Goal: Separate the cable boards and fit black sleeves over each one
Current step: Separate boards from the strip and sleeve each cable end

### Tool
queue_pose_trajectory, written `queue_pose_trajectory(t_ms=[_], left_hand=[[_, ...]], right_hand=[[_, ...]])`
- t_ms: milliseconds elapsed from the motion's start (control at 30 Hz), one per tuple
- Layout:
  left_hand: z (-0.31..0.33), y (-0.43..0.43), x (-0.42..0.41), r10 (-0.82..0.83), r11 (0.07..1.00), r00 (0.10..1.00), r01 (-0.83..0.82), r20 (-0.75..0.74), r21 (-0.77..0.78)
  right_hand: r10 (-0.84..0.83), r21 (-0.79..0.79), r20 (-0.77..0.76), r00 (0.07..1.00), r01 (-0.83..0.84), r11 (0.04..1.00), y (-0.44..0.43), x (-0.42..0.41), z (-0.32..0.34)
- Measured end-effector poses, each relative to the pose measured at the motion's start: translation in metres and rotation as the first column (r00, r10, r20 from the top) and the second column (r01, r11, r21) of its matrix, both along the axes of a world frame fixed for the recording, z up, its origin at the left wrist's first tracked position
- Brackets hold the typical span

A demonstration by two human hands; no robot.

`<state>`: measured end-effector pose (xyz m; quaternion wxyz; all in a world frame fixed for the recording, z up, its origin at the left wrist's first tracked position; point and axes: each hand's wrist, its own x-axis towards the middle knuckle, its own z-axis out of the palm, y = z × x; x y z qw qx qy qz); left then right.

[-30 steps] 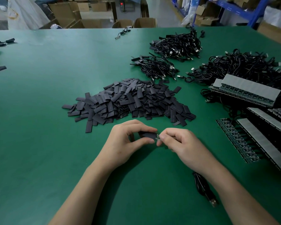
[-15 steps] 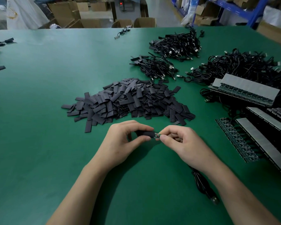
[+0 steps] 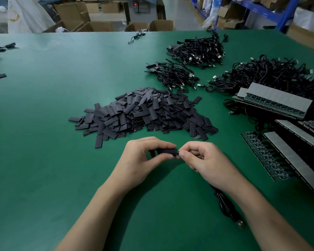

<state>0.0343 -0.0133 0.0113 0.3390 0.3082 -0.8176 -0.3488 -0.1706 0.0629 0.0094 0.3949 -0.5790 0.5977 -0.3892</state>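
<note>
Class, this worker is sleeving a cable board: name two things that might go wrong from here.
The left hand pinches the sleeve; squeezing might close its mouth and jam the board held by the right hand. The cable trails loose behind that hand; snagging it might pull the board out.

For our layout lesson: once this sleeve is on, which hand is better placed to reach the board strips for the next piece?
Right. The board strips lie beside the right hand, which pinches the cable board; the left hand, gripping the sleeve, would probably have to cross over.
</note>
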Motion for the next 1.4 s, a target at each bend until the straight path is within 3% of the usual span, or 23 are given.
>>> queue_pose_trajectory(t_ms=[300,567,1400], left_hand=[[-0.0012,0.0015,-0.0014,-0.018,1.0,1.0,0.018,-0.008,0.003],[0.0006,0.0031,-0.0015,-0.009,0.981,1.0,0.005,-0.022,-0.193],[-0.0004,0.0068,-0.0039,-0.019,0.965,1.0,0.018,0.001,-0.263]], right_hand=[[-0.02,-0.007,-0.014,1.0,0.02,1.0,-0.0011,0.0009,-0.0034],[-0.002,-0.013,0.037,0.999,0.002,1.0,-0.0021,-0.0002,-0.0035],[0.051,-0.02,0.098,0.994,-0.05,0.999,-0.0005,-0.0002,-0.0049]])
